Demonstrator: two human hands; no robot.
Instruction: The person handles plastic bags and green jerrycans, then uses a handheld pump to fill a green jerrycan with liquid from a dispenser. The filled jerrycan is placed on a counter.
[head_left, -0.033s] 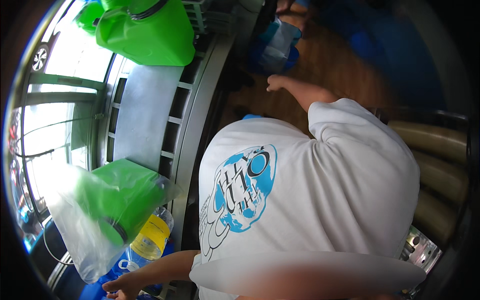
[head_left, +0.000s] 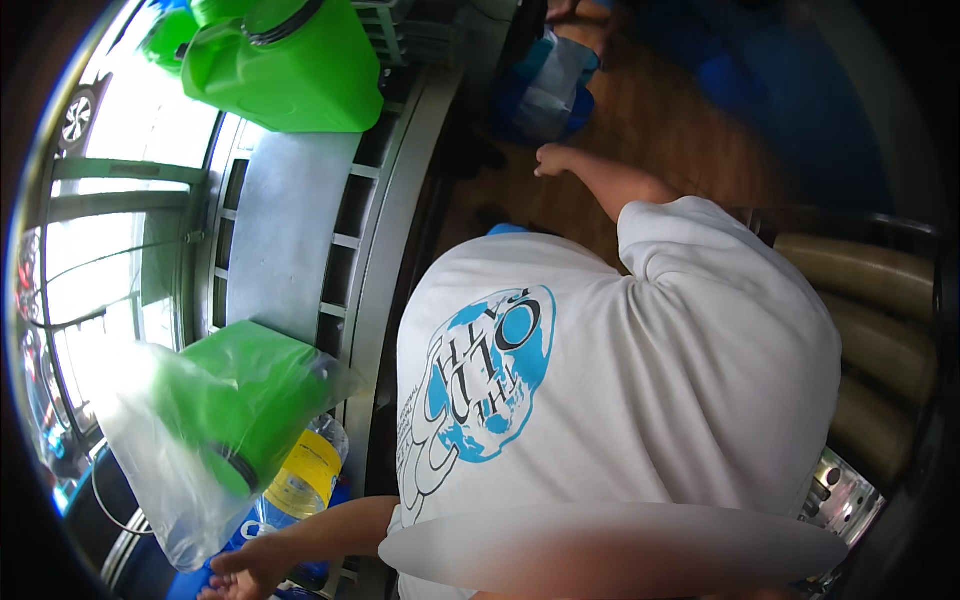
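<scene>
My left hand (head_left: 242,571) is at the lower left, fingers somewhat apart and partly cut off by the picture's edge. I see nothing in it. Close above it are the tip of a clear plastic bag (head_left: 150,450) and a blue object (head_left: 195,580); whether it touches either cannot be told. The bag lies over a green jug (head_left: 250,370), beside a large clear bottle with a yellow label (head_left: 310,465). My right hand (head_left: 552,160) is at the upper middle, its fingers loosely curled with nothing visible in them.
A ridged metal counter (head_left: 285,220) runs along the left beside bright windows. Another green jug (head_left: 285,85) stands at its far end. Blue items with whitish plastic (head_left: 555,100) are over the wooden floor (head_left: 660,130). Brown slats (head_left: 850,290) line the right side.
My left hand has shifted very slightly down, and its fingers look a little more spread. The rest stays almost the same, apart from a small shift of the view.
</scene>
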